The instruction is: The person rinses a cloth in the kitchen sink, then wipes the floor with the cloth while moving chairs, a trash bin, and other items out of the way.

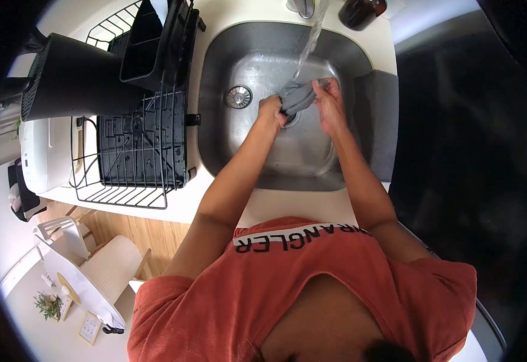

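Clock centred on the cloth, 12 at top of view.

Fingers: left hand (pixel 270 110), at 8 o'clock, is curled closed around the lower end of a bunched grey cloth (pixel 299 96). Right hand (pixel 331 105), at 3 o'clock, grips the opposite end between thumb and fingers; neither hand is spread. The cloth is held between the two, gathered rather than laid flat. Fingertips on the underside are hidden.

Water: a water stream (pixel 310 48) drops from the tap (pixel 302 7) at 12 o'clock to the cloth's upper edge. Whether all of it lands on the fabric or some passes behind, cannot tell.

Step in hand (judgement): wetting or rinsing the cloth under running water, both ends held. Next move calls for a firm grip at both ends, with fabric under the flow if more rinsing is wanted, or a tighter grip and opposed twist if water is to be pressed out. Slack fingers could let wet fabric slip towards the second drain (pixel 295 119), partly covered just below, at 6 o'clock.

Outward: steel sink (pixel 293 157) all round; strainer (pixel 238 96) at 9, apart from the left hand. Grey panel (pixel 385 133) between 3 and 4, over the sink's edge. Dark bottle (pixel 361 13) at 1. Dish rack (pixel 142 151) between 8 and 9, on the counter.
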A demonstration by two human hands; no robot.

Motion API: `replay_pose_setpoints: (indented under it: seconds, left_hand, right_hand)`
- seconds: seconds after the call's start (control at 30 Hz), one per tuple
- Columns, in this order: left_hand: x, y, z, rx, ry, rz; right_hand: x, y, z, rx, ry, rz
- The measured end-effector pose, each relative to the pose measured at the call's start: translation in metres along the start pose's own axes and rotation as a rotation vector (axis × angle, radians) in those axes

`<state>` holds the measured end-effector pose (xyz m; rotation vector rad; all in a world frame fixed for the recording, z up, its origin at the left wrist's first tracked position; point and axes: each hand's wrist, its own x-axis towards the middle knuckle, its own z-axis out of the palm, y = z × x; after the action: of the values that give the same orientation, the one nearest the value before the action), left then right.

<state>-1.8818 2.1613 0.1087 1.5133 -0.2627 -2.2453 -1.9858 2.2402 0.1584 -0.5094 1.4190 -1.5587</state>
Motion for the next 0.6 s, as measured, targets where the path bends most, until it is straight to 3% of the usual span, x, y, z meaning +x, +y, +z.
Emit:
replay_pose_setpoints:
  seconds: [0.03, 0.1, 0.17, 0.23, 0.3, 0.33, 0.37, 0.43, 0.47, 0.5, 0.57, 0.6]
  left_hand:
    - [-0.006, -0.005, 0.002, -0.106, 0.026, 0.101]
    - [-0.020, -0.012, 0.005, -0.089, -0.089, 0.153]
    - [-0.045, -0.007, 0.013, -0.090, -0.181, 0.065]
    - [-0.035, -0.011, 0.002, -0.083, -0.181, 0.023]
    - [-0.036, -0.008, -0.011, -0.037, -0.071, -0.135]
    - [-0.036, -0.002, -0.016, -0.142, -0.066, -0.299]
    - [-0.037, 0.001, -0.021, -0.147, -0.065, -0.300]
    - [-0.051, 0.010, -0.021, -0.251, -0.228, -0.439]
    - [-0.030, 0.003, -0.028, -0.185, -0.369, -0.354]
    - [-0.034, 0.001, -0.025, -0.191, -0.368, -0.355]
    - [-0.044, 0.001, -0.012, -0.259, -0.170, -0.215]
    - [-0.038, 0.000, -0.013, -0.349, -0.261, -0.234]
  right_hand:
    - [0.010, 0.014, -0.007, -0.002, 0.123, -0.041]
    - [0.012, 0.027, 0.003, 0.037, 0.124, -0.069]
    - [0.008, 0.023, 0.016, 0.499, 0.050, 0.332]
    - [0.014, 0.031, 0.021, 0.507, -0.034, 0.415]
    - [0.011, 0.038, 0.033, 0.050, 0.049, 0.094]
    - [0.006, 0.037, 0.033, -0.098, 0.055, 0.006]
    - [0.003, 0.035, 0.034, -0.101, 0.052, 0.009]
    - [-0.002, 0.035, 0.033, -0.462, -0.156, -0.383]
    - [-0.005, 0.036, 0.032, -0.487, -0.180, -0.468]
    - [-0.012, 0.030, 0.036, -0.490, -0.184, -0.464]
    - [-0.030, 0.013, 0.048, -0.236, -0.111, -0.322]
    - [-0.033, 0.013, 0.049, -0.133, -0.094, -0.266]
